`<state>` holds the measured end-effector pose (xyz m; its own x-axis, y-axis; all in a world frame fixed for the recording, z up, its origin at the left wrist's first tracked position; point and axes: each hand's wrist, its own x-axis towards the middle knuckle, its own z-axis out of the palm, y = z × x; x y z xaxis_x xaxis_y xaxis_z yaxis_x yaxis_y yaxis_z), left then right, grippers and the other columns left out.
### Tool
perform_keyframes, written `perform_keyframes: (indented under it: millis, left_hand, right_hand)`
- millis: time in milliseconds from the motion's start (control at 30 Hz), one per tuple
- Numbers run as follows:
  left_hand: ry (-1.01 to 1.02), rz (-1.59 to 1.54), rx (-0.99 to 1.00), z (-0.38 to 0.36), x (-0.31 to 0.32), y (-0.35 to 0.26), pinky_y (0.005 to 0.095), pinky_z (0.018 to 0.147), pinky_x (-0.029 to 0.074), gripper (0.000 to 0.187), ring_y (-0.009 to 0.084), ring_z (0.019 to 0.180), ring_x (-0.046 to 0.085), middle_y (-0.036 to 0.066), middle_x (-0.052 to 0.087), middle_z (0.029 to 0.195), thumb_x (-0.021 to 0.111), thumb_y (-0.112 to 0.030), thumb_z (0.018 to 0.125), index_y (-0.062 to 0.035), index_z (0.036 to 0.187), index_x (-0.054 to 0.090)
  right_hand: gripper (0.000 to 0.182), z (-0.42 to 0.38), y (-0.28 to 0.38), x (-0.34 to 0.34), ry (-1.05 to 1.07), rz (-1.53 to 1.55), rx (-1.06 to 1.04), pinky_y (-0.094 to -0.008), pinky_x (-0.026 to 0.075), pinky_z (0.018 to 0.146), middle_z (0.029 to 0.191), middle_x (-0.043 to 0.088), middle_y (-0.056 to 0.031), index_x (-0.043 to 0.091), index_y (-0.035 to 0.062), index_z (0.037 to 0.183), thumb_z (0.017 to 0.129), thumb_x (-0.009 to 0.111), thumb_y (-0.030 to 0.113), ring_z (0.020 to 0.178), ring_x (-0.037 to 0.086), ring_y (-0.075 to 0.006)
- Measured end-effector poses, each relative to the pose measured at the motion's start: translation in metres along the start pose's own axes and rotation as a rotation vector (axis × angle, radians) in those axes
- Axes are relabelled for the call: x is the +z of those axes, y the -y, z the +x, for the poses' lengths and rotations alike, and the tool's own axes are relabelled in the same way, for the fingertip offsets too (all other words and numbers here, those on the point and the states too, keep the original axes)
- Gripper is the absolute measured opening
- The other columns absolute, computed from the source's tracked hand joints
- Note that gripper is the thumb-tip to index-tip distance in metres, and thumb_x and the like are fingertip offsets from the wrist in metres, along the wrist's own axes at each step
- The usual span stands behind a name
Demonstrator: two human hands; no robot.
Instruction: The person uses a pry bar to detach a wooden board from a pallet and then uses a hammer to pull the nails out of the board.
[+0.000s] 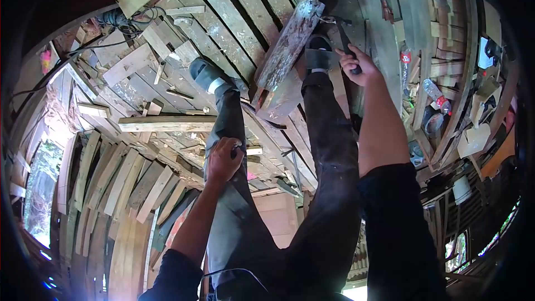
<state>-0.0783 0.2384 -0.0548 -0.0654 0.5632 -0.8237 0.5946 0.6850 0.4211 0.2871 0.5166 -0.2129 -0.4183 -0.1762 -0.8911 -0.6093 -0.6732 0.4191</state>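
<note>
My right hand (358, 65) is wrapped around the dark handle of a hammer (344, 34), raised beside my right foot. The hammer's head overlaps the upper end of a thick, weathered wooden block (290, 44) in this view. That block lies at a slant between my two feet. My left hand (225, 159) is closed in a fist over my left leg near the knee. A small dark bit shows at its fingers, but I cannot tell what it is.
Slatted floorboards (225, 17) with gaps lie under my sandalled feet, strewn with offcuts. A long wooden beam (167, 124) lies left of my leg. Upright planks (131, 181) line the lower left. Plastic bottles (436, 96) and a white cup (461, 189) sit at right.
</note>
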Motion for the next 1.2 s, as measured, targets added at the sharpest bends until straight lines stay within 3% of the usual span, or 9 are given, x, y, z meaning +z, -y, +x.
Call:
perform_keyframes:
  millis: [433,567,667,767,900,967,1033,1133,1200]
  left_hand:
    - [-0.015,-0.029,0.038,0.0,-0.008,0.006,0.0432,0.081,0.048,0.02,0.0332,0.092,0.059,0.011,0.061,0.096,0.062,-0.013,0.079,-0.0085,0.098,0.063]
    - [-0.031,-0.054,0.032,0.001,-0.011,0.008,0.0436,0.081,0.048,0.021,0.0334,0.093,0.059,0.011,0.061,0.097,0.062,-0.013,0.079,-0.0087,0.099,0.062]
    - [-0.027,-0.045,0.028,0.002,-0.016,0.008,0.0436,0.081,0.048,0.021,0.0337,0.093,0.059,0.012,0.06,0.097,0.062,-0.013,0.079,-0.0087,0.1,0.062]
    - [-0.042,-0.061,0.006,0.001,-0.018,0.007,0.0439,0.081,0.048,0.022,0.0339,0.093,0.059,0.012,0.06,0.097,0.062,-0.014,0.079,-0.0086,0.1,0.062]
    - [-0.027,-0.043,-0.011,0.002,-0.018,0.01,0.0437,0.082,0.048,0.022,0.0339,0.094,0.059,0.012,0.06,0.097,0.062,-0.015,0.079,-0.0086,0.099,0.061]
    - [-0.023,-0.083,-0.017,0.001,-0.016,0.012,0.0437,0.082,0.048,0.022,0.0339,0.094,0.059,0.012,0.06,0.097,0.063,-0.016,0.078,-0.0087,0.099,0.061]
    - [-0.042,-0.056,0.007,0.001,-0.016,0.009,0.0438,0.082,0.048,0.022,0.0339,0.094,0.059,0.012,0.06,0.097,0.062,-0.016,0.079,-0.0088,0.099,0.061]
    - [-0.039,-0.031,0.013,0.002,-0.02,0.01,0.044,0.082,0.048,0.022,0.0341,0.094,0.059,0.012,0.06,0.098,0.062,-0.016,0.079,-0.0085,0.099,0.061]
    - [-0.031,-0.032,0.01,0.001,-0.018,0.009,0.0438,0.084,0.047,0.022,0.034,0.095,0.059,0.012,0.06,0.099,0.062,-0.017,0.079,-0.0077,0.099,0.061]
  right_hand:
    - [0.033,-0.024,-0.007,0.045,-0.488,-0.942,-0.236,-0.0244,0.03,0.038,0.059,0.039,0.0024,0.046,0.0088,0.08,0.096,0.056,0.036,0.045,0.037,-0.0059]
    - [0.028,0.025,-0.033,0.029,-0.971,-1.883,-0.676,-0.0447,0.055,0.059,0.083,0.067,-0.0227,0.056,0.0029,0.094,0.098,0.047,0.03,0.075,0.07,-0.0325]
    - [0.029,0.022,-0.067,0.052,-1.129,-2.153,-0.753,-0.0496,0.053,0.081,0.102,0.065,-0.0282,0.058,0.0026,0.107,0.096,0.044,0.026,0.099,0.065,-0.0406]
    - [0.03,0.018,-0.06,0.068,-1.128,-2.464,-0.636,-0.0499,0.054,0.082,0.105,0.065,-0.0269,0.055,0.003,0.111,0.095,0.043,0.025,0.1,0.064,-0.0407]
    - [0.022,0.021,-0.033,0.061,-1.044,-2.445,-0.835,-0.044,0.055,0.06,0.086,0.067,-0.0194,0.054,0.0041,0.102,0.097,0.046,0.024,0.074,0.07,-0.0305]
    - [0.022,0.004,-0.02,0.085,-0.516,-1.039,-0.234,-0.0303,0.043,0.043,0.068,0.056,-0.0058,0.05,0.0059,0.091,0.099,0.048,0.027,0.05,0.054,-0.0156]
    - [0.031,-0.014,-0.007,0.09,-0.359,-0.291,-0.066,-0.0202,0.032,0.041,0.062,0.042,0.0018,0.045,0.0067,0.084,0.1,0.047,0.033,0.046,0.037,-0.0073]
    - [0.031,-0.013,-0.007,0.09,-0.426,-0.28,-0.016,-0.0227,0.031,0.04,0.062,0.04,0.0017,0.044,0.008,0.083,0.1,0.047,0.034,0.045,0.035,-0.0095]
    - [0.024,-0.007,-0.019,0.082,-0.667,-1.152,-0.243,-0.0288,0.044,0.045,0.07,0.057,-0.0055,0.051,0.0074,0.089,0.099,0.045,0.028,0.052,0.054,-0.0166]
